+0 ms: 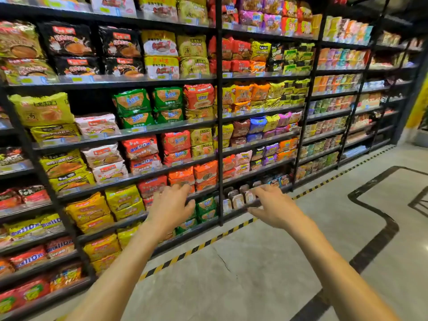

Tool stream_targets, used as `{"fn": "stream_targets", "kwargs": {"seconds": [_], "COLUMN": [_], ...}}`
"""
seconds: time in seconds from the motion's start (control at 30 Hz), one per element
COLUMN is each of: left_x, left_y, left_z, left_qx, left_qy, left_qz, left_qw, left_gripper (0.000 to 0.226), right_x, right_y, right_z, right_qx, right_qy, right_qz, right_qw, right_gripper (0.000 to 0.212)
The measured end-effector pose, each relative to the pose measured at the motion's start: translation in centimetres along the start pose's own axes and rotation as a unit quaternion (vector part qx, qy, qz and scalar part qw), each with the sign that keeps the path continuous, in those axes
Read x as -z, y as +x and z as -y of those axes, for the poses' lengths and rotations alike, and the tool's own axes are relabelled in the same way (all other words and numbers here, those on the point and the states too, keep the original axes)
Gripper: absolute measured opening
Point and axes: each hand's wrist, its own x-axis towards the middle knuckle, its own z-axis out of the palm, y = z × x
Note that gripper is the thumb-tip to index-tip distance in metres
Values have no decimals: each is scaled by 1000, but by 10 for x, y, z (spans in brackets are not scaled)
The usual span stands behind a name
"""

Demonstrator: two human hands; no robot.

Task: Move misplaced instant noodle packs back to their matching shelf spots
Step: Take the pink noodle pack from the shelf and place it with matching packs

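Black shelves (129, 134) hold rows of instant noodle multipacks in many colours. Green packs (133, 101) sit mid-shelf beside a red-orange pack (198, 96). A pink-white pack (97, 125) lies next to yellow packs (42, 108). Both my arms reach forward in front of the lower shelves. My left hand (170, 206) is spread with relaxed fingers and holds nothing, in front of red packs (151, 185) and green packs (206, 206). My right hand (272, 206) is also empty, fingers extended near small brown packs (237, 198).
The shelving runs on to the right with cup and bowl noodles (328, 126). A yellow-black hazard strip (208, 242) marks the floor along the shelf base. The grey tiled floor (266, 262) with a black inlay line (370, 205) spreads to the right.
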Motion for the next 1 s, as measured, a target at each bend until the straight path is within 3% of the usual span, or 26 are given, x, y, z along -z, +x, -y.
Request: {"fn": "stream_targets", "kwargs": {"seconds": [0.2,0.47,0.67,1.0], "left_x": [-29,-60,-103,-153], "left_y": [45,114,203,379], "left_z": [-43,-91,-150,-256], "left_qx": [-19,-48,-68,-132], "left_qy": [-23,-31,-101,-85], "left_qz": [33,-12,26,101], "left_qw": [999,998,992,982], "left_gripper": [46,47,49,43], "right_x": [-17,-28,-34,-22], "right_y": [26,59,124,243], "right_z": [-57,-125,-185,-328], "right_qx": [-18,-41,-58,-119], "right_qy": [16,13,48,60], "right_qz": [40,-3,-28,-20], "right_qw": [999,999,997,991], "right_gripper": [61,59,59,57]}}
